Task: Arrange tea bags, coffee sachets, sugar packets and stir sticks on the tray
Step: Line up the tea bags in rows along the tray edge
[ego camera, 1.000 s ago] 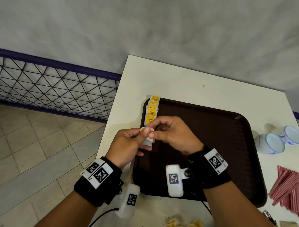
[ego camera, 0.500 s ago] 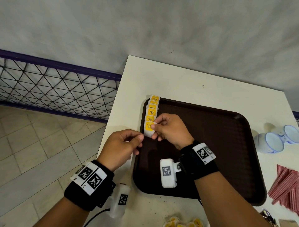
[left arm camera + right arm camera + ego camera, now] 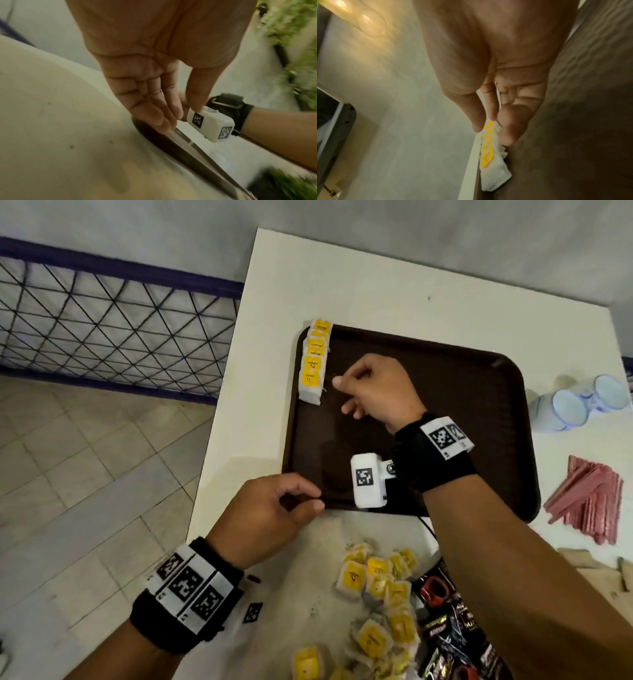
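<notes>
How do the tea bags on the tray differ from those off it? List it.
The tea bags on the tray lie overlapped in one neat row along the tray's left rim; the loose tea bags sit jumbled on the table nearer the person. Both have yellow tags on white bags.

**Count on table and tray**

Tray (image 3: 445, 392): one. Tea bags in row on tray (image 3: 313, 361): four showing. Loose tea bags in pile (image 3: 380, 594): too many overlapping to count. Cups (image 3: 579, 405): two. Red stick bundle (image 3: 589, 501): one.

Loose tea bags (image 3: 376, 611) cut by bottom edge; sachet (image 3: 452, 638) print blurred
</notes>
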A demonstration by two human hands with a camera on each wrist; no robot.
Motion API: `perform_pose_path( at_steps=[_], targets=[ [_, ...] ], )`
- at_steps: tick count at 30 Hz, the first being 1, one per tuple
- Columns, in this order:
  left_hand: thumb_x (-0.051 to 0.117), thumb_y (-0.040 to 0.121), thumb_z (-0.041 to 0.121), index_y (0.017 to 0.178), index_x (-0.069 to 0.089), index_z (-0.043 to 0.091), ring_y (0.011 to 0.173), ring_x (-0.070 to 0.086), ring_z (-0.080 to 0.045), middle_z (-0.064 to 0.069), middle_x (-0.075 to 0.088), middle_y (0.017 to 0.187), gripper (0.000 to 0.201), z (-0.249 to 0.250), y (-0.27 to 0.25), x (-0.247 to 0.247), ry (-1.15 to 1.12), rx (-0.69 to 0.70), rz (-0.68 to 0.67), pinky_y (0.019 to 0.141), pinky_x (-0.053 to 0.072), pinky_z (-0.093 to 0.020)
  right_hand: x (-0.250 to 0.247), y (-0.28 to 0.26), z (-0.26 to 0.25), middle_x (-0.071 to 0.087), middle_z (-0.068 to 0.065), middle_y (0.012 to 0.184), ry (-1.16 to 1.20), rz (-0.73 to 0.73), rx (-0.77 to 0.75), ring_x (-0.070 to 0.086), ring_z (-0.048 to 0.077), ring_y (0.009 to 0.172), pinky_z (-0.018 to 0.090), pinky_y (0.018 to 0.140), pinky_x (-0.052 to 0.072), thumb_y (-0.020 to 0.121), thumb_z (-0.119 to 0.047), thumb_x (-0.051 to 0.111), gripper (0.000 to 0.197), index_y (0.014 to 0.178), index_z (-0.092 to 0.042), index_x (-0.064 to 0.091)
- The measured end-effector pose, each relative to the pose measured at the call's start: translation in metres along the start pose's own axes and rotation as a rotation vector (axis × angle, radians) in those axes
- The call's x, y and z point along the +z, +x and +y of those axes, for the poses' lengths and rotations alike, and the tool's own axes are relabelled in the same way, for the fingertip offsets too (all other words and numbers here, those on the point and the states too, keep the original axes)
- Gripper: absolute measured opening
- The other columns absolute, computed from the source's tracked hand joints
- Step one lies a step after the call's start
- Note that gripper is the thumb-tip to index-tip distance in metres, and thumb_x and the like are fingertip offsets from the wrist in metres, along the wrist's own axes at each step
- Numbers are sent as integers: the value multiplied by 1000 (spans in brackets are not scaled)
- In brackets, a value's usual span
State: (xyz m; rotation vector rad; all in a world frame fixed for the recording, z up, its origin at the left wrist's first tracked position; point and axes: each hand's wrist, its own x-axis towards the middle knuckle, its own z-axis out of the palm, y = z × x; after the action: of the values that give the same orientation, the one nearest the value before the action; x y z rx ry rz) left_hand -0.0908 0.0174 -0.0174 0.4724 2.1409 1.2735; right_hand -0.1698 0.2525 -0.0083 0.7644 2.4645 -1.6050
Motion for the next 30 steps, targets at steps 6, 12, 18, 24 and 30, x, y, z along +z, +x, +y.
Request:
perform_pose_path(
  at_steps=[6, 12, 18, 24, 30],
  targets=[
    [65, 73, 73, 133, 58, 29, 126, 50, -16, 3, 52, 139, 75, 5, -24, 54, 403, 357, -378, 102, 46, -31, -44, -71, 42, 60, 5, 70, 9, 6, 65, 67, 23, 56, 27, 41, 43, 89, -16, 73, 14, 87, -9, 62],
    [63, 77, 75, 153, 15, 38, 150, 7, -29, -1, -5, 167, 97, 33, -31, 96, 767, 334, -543, 117, 25, -53, -61, -111, 70, 61, 11, 75, 37, 35, 108, 66, 27, 62, 27, 41, 41, 89, -16, 73, 13, 90, -6, 64],
    [57, 81, 75, 154, 20, 31, 138, 21, -33, -6, 12, 156, 93, 47, -40, 119, 908, 173, -508, 100, 38, -52, -71, -130, 77, 61, 8, 74, 36, 40, 96, 67, 24, 61, 27, 43, 41, 89, -17, 73, 14, 91, -5, 65],
    [62, 93, 43, 142, 34, 20, 122, 33, -33, -8, 28, 136, 61, 48, -46, 136, 853, 124, -525, 91, 50, -48, -75, -139, 81, 61, 6, 73, 25, 31, 82, 67, 19, 61, 27, 45, 43, 89, -20, 73, 17, 93, -5, 66],
    [70, 91, 20, 121, 55, 21, 98, 53, -27, -1, 45, 110, 34, 45, -29, 124, 605, 81, -487, 78, 45, -34, -73, -145, 83, 61, 6, 73, 28, -12, 82, 66, 17, 59, 26, 44, 41, 89, -16, 73, 12, 91, -6, 66]
  ],
)
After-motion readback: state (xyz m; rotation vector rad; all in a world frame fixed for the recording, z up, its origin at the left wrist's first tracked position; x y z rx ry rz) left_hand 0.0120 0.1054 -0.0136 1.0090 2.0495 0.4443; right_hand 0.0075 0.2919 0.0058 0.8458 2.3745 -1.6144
